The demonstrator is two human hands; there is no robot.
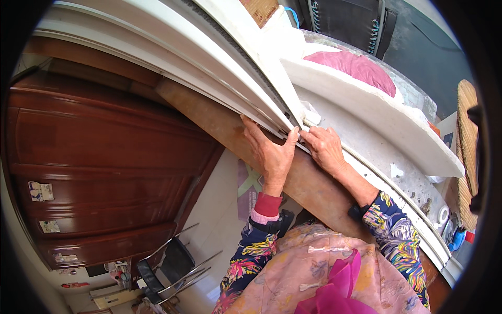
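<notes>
A white window sash slants across the upper middle, a dark fuzzy strip set in a groove along its edge. At the sash's near lower corner, my left hand lies with fingers stretched along the inner side and thumb extended to the corner's end. Close beside that thumb, my right hand has its fingers curled and pressed together at the corner where the strip ends. Whatever is between those fingertips is hidden. A small crumpled white piece lies just beyond them, by the sash.
Below my hands runs a brown sill board. White window track continues toward the lower right. Outside are a white curved slab, pink cloth and a tape roll. A dark red wardrobe and black chair stand left.
</notes>
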